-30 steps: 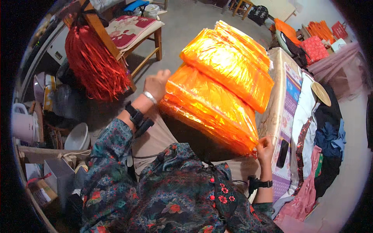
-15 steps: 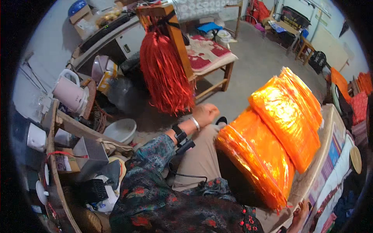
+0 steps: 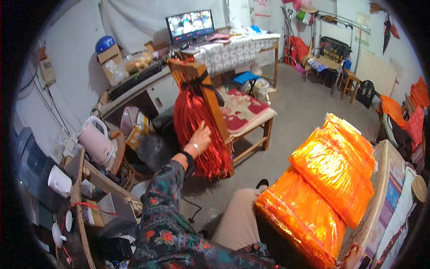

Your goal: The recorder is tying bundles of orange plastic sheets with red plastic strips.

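My left hand (image 3: 201,137) is stretched out in front of a thick bundle of red plastic strips (image 3: 190,117). Its fingers are curled together against the strips, and I cannot make out what is between them. The bundle hangs from the wooden back (image 3: 210,96) of a chair, tied with a black band. At the lower right, my right hand (image 3: 352,257) rests with fingers loosely extended beside a pile of shiny orange plastic sheets (image 3: 304,206), partly cut off by the picture's edge. A second folded orange stack (image 3: 338,166) lies across that pile.
A patterned cushion (image 3: 242,110) covers the chair seat. On the left, a pink kettle (image 3: 96,142) and a white mug (image 3: 60,181) stand by a wooden rail (image 3: 77,210). A lit screen (image 3: 190,27) stands at the back. The bench edge (image 3: 380,179) runs along my right.
My left hand has moved forward from beside my knee to the red strips. The view has tilted up, bringing the screen and back table into sight. My right hand stays by the orange pile.
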`<state>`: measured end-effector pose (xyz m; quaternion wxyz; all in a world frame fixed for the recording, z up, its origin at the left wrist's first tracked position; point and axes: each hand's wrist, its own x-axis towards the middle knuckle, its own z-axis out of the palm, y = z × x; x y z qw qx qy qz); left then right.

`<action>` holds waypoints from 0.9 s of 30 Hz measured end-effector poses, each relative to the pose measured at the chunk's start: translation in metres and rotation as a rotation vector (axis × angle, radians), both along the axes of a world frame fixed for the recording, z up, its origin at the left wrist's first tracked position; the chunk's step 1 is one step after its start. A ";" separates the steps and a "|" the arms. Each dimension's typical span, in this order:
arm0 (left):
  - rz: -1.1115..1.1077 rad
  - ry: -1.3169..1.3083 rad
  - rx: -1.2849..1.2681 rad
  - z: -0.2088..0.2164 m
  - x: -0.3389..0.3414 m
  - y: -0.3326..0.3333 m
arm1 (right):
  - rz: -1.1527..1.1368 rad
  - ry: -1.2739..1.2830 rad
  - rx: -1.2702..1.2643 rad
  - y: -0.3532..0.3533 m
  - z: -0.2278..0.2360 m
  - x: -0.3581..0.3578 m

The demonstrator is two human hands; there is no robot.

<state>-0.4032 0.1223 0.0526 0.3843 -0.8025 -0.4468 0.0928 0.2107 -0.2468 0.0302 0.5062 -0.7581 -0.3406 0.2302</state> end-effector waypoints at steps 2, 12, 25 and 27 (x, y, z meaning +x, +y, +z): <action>-0.091 -0.093 -0.164 0.007 0.018 -0.006 | 0.008 0.043 0.042 0.001 0.006 -0.001; -0.699 -1.264 -1.068 -0.094 0.264 -0.198 | 0.727 0.845 -0.171 0.062 0.005 -0.161; -0.142 -2.087 -2.670 -0.042 0.307 -0.239 | 0.889 0.725 -0.187 0.039 0.008 -0.174; -0.174 -2.206 -2.439 -0.033 0.317 -0.238 | 0.917 0.656 -0.260 0.036 0.013 -0.174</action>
